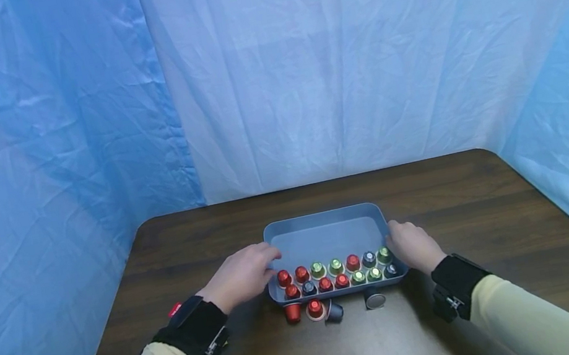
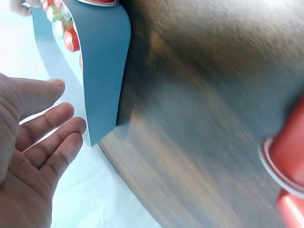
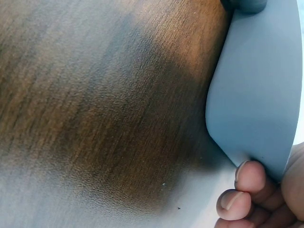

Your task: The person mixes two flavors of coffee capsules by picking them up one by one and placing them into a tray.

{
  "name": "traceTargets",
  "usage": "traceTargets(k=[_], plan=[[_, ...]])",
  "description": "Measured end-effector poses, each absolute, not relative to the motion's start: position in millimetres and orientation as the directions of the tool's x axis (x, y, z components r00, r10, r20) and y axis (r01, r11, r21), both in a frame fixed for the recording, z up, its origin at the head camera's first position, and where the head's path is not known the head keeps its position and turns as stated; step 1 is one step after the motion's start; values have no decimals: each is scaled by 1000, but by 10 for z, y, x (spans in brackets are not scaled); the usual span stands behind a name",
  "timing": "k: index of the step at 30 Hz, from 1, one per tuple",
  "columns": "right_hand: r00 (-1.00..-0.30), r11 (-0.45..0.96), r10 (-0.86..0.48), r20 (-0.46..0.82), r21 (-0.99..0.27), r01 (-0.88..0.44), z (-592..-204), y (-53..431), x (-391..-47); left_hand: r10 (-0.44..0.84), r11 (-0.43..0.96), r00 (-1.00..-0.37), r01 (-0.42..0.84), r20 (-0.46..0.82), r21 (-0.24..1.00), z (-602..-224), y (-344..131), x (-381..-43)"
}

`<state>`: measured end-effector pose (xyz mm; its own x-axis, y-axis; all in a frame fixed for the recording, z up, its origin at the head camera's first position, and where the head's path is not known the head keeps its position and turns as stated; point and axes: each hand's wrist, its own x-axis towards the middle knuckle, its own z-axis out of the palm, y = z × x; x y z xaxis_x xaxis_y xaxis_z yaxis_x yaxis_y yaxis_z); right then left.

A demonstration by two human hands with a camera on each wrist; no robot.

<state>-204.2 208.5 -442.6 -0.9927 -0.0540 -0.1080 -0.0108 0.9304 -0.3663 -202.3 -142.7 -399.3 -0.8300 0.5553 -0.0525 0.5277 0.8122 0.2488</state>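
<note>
A blue-grey tray [image 1: 328,236] lies on the table, with two rows of red, green and dark coffee capsules [image 1: 341,281] standing along its near side. My right hand [image 1: 413,245] grips the tray's right end; in the right wrist view its curled fingertips [image 3: 250,176] press the outer wall [image 3: 256,85], and the thumb side is partly cut off. At the left end, my left hand [image 1: 241,274] hovers by the rim with thumb and fingers spread apart. The left wrist view shows this hand [image 2: 35,137] holding nothing, its fingertips close to the tray wall [image 2: 102,71].
Just in front of the tray lie loose capsules: a red one [image 1: 293,313], another red one [image 1: 314,309], a dark one [image 1: 334,312] and a further dark one [image 1: 375,298]. The brown wooden table [image 1: 187,238] meets blue sheets [image 1: 323,70] behind and at both sides.
</note>
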Motion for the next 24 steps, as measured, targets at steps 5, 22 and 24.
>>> traceTargets(k=[5, 22, 24], plan=[[-992, 930, -47, -117, -368, 0, -4422, 2093, -2051, 536, 823, -843, 515, -31, 240, -3966, -1576, -2008], [-992, 928, -46, -120, -371, 2, -4419, 2090, -2042, 492, 864, -862, 464, -126, 196, -3976, -2114, -1812], [-992, 927, -48, -120, -375, 1, -4419, 2091, -2041, 508, 856, -850, 481, -140, 190, -3983, -2157, -1780]])
